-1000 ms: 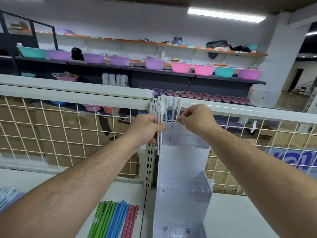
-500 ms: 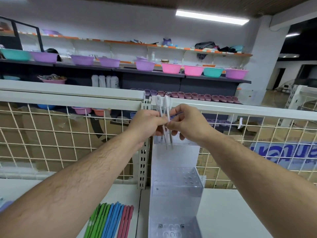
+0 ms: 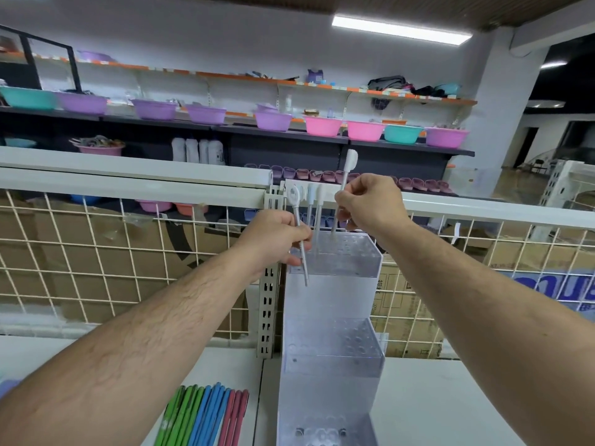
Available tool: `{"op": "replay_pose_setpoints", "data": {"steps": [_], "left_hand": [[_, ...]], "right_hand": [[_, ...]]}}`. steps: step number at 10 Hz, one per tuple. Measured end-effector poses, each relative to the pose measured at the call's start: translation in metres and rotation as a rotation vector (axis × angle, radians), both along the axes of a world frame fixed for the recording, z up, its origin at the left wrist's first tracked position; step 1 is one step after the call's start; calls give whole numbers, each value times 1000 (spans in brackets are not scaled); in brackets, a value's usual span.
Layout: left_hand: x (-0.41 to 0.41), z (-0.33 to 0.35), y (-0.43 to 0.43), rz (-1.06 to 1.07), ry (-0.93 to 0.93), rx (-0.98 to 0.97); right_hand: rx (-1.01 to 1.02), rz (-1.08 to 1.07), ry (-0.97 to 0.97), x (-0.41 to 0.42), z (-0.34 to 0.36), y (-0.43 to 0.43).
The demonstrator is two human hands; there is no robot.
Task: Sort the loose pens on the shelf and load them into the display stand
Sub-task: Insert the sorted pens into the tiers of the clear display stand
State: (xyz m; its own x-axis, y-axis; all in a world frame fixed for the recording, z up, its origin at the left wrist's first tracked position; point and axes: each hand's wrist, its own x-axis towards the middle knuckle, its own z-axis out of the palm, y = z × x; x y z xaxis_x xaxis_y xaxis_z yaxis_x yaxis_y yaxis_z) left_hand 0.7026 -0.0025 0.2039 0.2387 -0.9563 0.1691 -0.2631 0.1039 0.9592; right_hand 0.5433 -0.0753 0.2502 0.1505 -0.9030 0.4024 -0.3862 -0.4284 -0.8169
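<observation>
The fingers (image 3: 347,198) of the right hand (image 3: 370,201) pinch a white pen (image 3: 345,177) by its shaft, cap up, just above the far side of the display stand (image 3: 331,300). Its tip hangs at the holes of the stand's top tier; whether it has entered one cannot be told. The left hand (image 3: 273,236), at the stand's upper left corner, has its fingers curled round a second white pen (image 3: 305,273) with a round cap. That pen is slightly tilted, and its lower end lies in front of the top tier's left front edge, outside the stand. Between the two held pens, two more white pens (image 3: 317,220) stand upright in the top tier, close to the left hand.

The right part of the top tier lies open, and two lower tiers step down from it toward the viewer. A slotted post (image 3: 267,304) runs just beside the stand's left edge, and a wire mesh panel (image 3: 135,268) stands behind the stand. To the right of the stand the white shelf (image 3: 434,397) is open surface. To the left of the stand's lowest tier, coloured pens (image 3: 203,413) lie side by side on the shelf, grouped green, blue, pink.
</observation>
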Motion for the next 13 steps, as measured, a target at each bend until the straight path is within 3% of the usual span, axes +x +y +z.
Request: {"op": "replay_pose_setpoints", "data": {"steps": [9, 10, 11, 12, 13], "left_hand": [[-2, 3, 4, 0, -61, -5], [-2, 9, 5, -7, -76, 7], [-5, 13, 4, 38, -101, -25], [-14, 17, 4, 53, -162, -52], [-23, 20, 5, 23, -217, -73]], "right_hand": [[46, -3, 405, 6, -23, -12], [12, -4, 344, 0, -21, -3], [45, 165, 214, -9, -16, 14], [76, 341, 229, -15, -14, 31], [32, 365, 207, -16, -16, 37]]}}
